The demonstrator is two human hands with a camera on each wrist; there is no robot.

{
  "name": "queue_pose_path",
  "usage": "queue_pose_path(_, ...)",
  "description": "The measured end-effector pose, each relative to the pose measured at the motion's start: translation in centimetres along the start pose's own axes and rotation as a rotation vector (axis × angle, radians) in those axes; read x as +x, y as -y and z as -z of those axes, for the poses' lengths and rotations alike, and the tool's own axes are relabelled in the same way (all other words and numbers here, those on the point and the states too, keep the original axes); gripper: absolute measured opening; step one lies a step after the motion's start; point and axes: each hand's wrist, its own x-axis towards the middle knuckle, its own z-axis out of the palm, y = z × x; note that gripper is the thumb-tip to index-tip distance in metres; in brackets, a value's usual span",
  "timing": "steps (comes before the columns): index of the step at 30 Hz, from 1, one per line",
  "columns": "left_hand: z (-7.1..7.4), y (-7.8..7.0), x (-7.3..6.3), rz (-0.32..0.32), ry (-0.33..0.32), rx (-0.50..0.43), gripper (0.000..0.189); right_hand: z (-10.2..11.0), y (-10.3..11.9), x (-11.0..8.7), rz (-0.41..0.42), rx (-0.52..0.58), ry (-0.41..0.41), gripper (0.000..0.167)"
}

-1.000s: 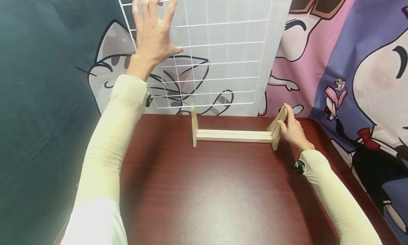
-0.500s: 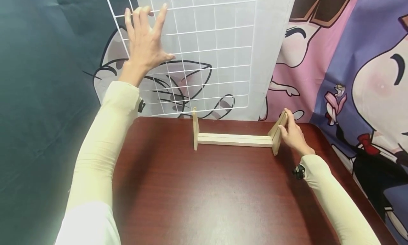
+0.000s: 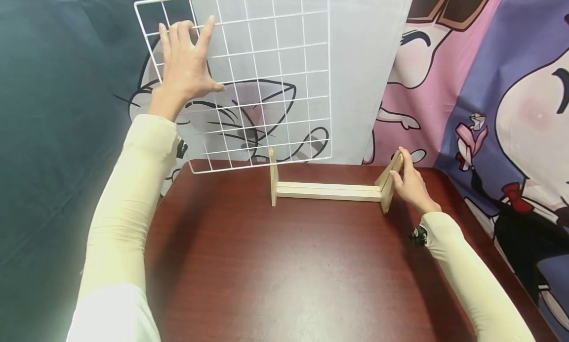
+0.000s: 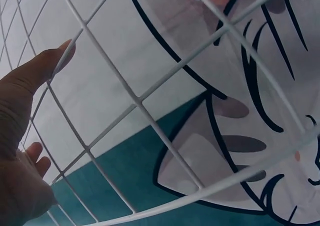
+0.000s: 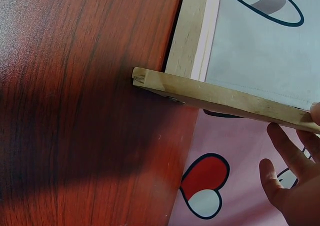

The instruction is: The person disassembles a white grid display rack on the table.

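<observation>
Left hand, fingers spread wide and bent at the tips, is gripping a white wire grid and holding it up at a slant. Right hand is pinching the right upright of a pale wooden stand, thumb opposing fingers. Grid's lower edge is crossing the stand's left upright in the head view; contact unclear. Stand is resting on the reddish-brown tabletop. Cartoon-printed cloth is hanging behind.
</observation>
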Motion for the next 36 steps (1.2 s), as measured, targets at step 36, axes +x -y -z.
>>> queue_pose_path(36, -3.5, 8.5, -6.0, 0.012, 0.364, -0.042, 0.12, 0.8, 0.5, -0.9, -0.035, 0.016, -0.01, 0.076)
